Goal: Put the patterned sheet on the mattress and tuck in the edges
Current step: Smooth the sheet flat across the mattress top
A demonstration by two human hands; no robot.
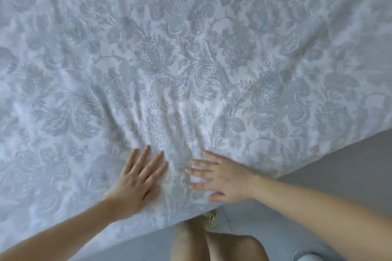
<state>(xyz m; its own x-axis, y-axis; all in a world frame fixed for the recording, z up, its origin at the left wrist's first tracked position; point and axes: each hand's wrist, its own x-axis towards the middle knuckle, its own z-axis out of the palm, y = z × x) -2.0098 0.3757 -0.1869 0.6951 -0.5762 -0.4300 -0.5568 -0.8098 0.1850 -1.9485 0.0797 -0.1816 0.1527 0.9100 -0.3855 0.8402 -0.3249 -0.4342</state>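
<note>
The patterned sheet (191, 59), white with a grey-blue floral and paisley print, covers the whole mattress and fills most of the view. Its near corner points toward me, and wrinkles fan out from that corner. My left hand (137, 180) lies flat on the sheet just left of the corner, fingers straight and spread. My right hand (220, 178) presses flat on the sheet at the corner, fingers straight and pointing left. The two hands nearly touch. The mattress itself is hidden under the sheet.
Grey tiled floor (328, 167) shows to the right of and below the bed corner. My bare legs (212, 243) stand right at the corner. A small gold-coloured object (210, 216) peeks out under the sheet's edge.
</note>
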